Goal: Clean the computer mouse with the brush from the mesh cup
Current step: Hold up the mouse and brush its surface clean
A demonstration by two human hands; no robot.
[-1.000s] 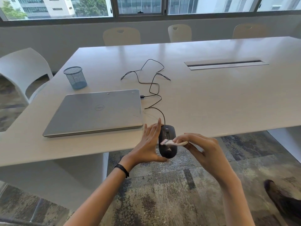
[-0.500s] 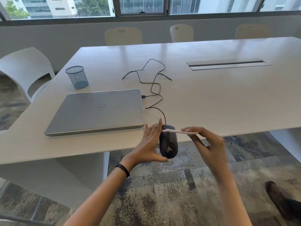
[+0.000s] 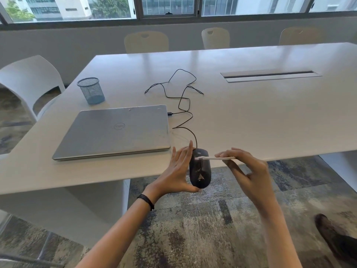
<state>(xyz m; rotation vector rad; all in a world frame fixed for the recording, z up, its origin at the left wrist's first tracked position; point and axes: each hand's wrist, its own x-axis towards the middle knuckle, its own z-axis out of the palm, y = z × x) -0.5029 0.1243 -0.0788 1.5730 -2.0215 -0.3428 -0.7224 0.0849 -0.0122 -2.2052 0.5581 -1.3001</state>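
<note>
Two hands, left hand (image 3: 176, 171) gripping mouse (image 3: 200, 172), cable-end up; right hand (image 3: 251, 171) pinching brush (image 3: 211, 158), crosswise

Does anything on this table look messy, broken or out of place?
Nothing spilled or broken. Only the black cable stands out: it sprawls in loose, crossing loops over the table from the mouse to the closed laptop.

Office meeting room. Long white conference table (image 3: 251, 117) with a recessed cable hatch (image 3: 270, 76) in its top. Moulded chairs (image 3: 146, 42) stand along the far side, a white chair (image 3: 29, 74) at the left end. Closed silver laptop (image 3: 116, 130) and mesh cup (image 3: 90, 90) on the table. Patterned grey carpet (image 3: 202, 219). Strip windows (image 3: 168, 5) face high-rise blocks.
</note>
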